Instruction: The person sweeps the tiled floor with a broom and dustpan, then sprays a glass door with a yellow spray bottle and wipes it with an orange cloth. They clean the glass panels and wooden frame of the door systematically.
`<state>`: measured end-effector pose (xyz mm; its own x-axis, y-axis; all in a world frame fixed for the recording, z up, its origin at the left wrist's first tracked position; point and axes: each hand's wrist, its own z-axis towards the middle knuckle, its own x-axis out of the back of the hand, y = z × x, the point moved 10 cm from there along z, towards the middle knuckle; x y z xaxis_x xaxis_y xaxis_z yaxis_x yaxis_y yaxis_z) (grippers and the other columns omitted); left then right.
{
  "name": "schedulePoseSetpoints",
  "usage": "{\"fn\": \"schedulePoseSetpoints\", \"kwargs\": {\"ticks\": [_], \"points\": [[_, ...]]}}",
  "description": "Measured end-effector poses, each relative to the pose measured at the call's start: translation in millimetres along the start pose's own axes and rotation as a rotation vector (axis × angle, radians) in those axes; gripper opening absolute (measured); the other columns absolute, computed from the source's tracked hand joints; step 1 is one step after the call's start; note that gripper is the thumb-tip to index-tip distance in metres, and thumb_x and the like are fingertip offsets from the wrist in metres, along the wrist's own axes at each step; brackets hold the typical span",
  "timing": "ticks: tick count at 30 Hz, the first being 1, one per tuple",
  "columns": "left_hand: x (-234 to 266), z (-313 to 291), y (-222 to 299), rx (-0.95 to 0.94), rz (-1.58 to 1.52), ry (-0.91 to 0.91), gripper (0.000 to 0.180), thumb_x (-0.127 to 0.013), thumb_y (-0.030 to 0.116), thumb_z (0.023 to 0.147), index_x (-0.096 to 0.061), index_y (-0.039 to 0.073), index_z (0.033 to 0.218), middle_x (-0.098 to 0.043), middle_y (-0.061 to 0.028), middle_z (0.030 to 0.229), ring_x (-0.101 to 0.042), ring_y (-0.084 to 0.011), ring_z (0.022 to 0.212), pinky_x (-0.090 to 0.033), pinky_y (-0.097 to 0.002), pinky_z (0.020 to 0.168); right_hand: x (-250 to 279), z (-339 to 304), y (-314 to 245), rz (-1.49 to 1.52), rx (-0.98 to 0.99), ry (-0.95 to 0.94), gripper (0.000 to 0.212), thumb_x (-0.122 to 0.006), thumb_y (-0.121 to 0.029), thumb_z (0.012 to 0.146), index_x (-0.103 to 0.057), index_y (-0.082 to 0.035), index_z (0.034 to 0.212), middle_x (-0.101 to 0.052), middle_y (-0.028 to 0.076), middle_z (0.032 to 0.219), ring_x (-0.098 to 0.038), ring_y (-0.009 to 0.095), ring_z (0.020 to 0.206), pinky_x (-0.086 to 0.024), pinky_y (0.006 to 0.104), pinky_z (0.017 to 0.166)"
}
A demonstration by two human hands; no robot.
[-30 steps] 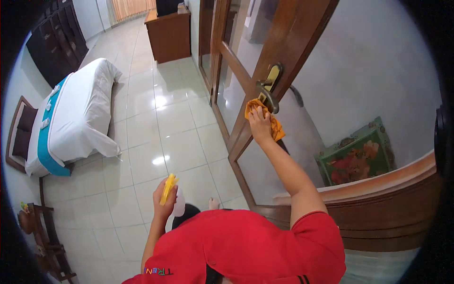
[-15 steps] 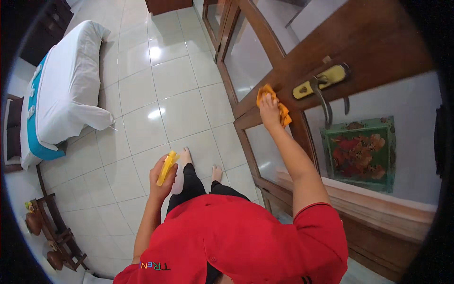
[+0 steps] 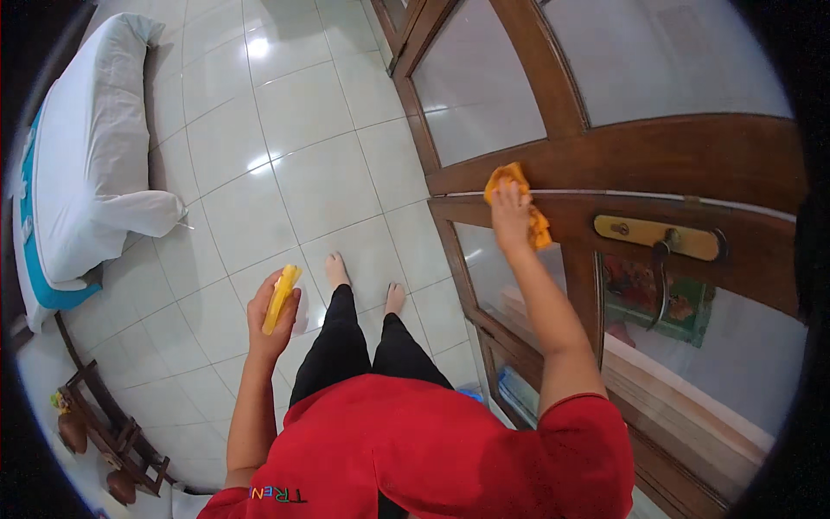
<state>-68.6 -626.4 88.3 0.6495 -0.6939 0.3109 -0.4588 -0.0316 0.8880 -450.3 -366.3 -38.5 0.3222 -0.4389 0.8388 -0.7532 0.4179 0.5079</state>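
My left hand (image 3: 264,327) is wrapped round a spray bottle with a yellow trigger head (image 3: 281,298), held out over the floor. Part of its translucent body shows behind my fingers. On the right, my right hand (image 3: 511,221) presses an orange cloth (image 3: 540,229) against the brown wooden frame of a glass-paned door (image 3: 553,212). The cloth bunches out past my fingertips and beside my palm, over the seam between two door leaves. To the right of it sits a brass handle plate (image 3: 635,230) with a dark curved lever (image 3: 660,285).
At the left stands a bed (image 3: 91,164) with white covers and a turquoise runner. A dark wooden rack (image 3: 111,428) with brown round objects is at the lower left. Glossy pale tiles (image 3: 251,208) lie underfoot. A framed picture (image 3: 692,316) shows through the door glass.
The view has turned, so the door handle sits lower and farther right. My right hand and the cloth are farther from the handle plate. My left hand still holds the spray bottle.
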Motion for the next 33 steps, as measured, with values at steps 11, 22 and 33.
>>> {"fn": "schedulePoseSetpoints", "kwargs": {"ticks": [11, 22, 33], "points": [[11, 43, -31, -0.024, 0.042, -0.068, 0.034, -0.061, 0.012, 0.089, -0.057, 0.005, 0.122, -0.058, 0.0007, 0.072, -0.053, -0.0066, 0.058, -0.044, -0.0214, 0.052, 118, 26, 67, 0.112, -0.218, 0.206, 0.038, -0.05, -0.012, 0.087, -0.056, -0.006, 0.123, -0.045, 0.009, 0.14, -0.039, 0.03, 0.129, -0.032, 0.046, 0.092], [12, 62, -57, 0.138, 0.061, -0.036, 0.031, -0.064, 0.009, 0.085, -0.059, 0.0, 0.113, -0.066, -0.0113, 0.093, -0.063, -0.0188, 0.082, -0.049, -0.0287, 0.076, -102, 77, -51, 0.02, 0.052, -0.267, 0.04, -0.047, -0.019, 0.09, -0.055, -0.006, 0.127, -0.042, 0.007, 0.144, -0.026, 0.027, 0.139, -0.026, 0.0477, 0.104], [-15, 62, -131, 0.269, 0.092, -0.097, 0.033, -0.06, 0.01, 0.088, -0.056, 0.002, 0.119, -0.056, -0.0013, 0.07, -0.051, -0.0067, 0.057, -0.043, -0.0216, 0.051, -256, 119, -163, -0.027, 0.244, -0.601, 0.036, -0.05, -0.02, 0.09, -0.06, -0.008, 0.123, -0.044, 0.005, 0.143, -0.021, 0.028, 0.14, -0.023, 0.0487, 0.105]]}}
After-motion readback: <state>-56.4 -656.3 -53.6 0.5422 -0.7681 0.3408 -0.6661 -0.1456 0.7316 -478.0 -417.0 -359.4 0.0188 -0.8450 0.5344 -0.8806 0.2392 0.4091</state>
